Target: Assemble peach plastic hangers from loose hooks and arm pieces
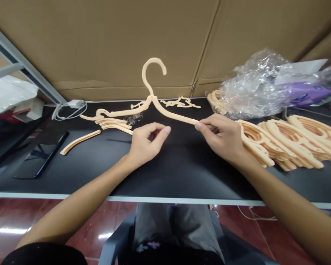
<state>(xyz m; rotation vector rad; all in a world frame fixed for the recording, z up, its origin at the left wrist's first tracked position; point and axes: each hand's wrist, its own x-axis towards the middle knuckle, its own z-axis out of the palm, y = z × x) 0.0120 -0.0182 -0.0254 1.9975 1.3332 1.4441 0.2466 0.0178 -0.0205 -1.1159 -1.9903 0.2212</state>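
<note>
My right hand (222,134) pinches the right arm end of a cream plastic clothes hanger (171,114) between thumb and forefinger. The hanger is upright above the black table, its hook at the top and its two arms spread to the sides. Below the middle of the hanger, apart from it, is my left hand (148,143), its thumb and forefinger pressed together. Whatever they may hold is too small or hidden. To the left lie several stacked hanger pieces (114,125) and a single curved hanger arm (80,141).
Stacks of cream hanger parts (289,141) lie at the right, before crumpled clear plastic bags (253,84) and a purple package (306,94). Small cream scraps (182,103) lie at the back. A phone (41,156) and white charger cable (68,112) are left. Cardboard (105,44) stands behind.
</note>
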